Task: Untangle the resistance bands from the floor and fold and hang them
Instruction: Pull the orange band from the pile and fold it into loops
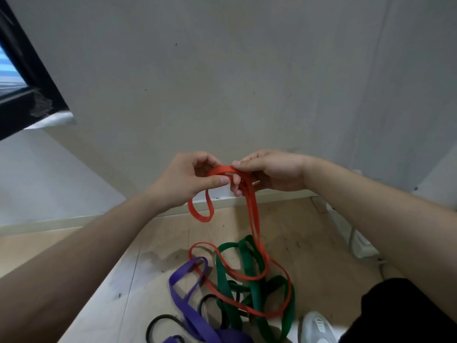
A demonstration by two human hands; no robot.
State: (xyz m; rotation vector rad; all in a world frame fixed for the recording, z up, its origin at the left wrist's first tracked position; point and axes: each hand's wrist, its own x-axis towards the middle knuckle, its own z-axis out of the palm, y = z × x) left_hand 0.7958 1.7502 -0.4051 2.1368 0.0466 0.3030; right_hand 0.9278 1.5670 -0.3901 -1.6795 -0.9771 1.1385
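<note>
Pale wooden floor (321,256) meets a grey wall (222,82). Raised before the wall, both hands pinch the top of the red band (252,214): the left hand (188,179) with thumb and curled fingers, and the right hand (274,172) with its fingers wrapped round, probably to gather a fold. Below the hands, its loops trail across the green band (243,256), beside the purple band (195,320).

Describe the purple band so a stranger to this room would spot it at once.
On the wooden floor below the grey wall, a heap of bands lies beside a white shoe. The purple band is on the heap's left side, next to the green band. It alone is purple, and broad and flat, unlike the thin black band and red band.
</note>
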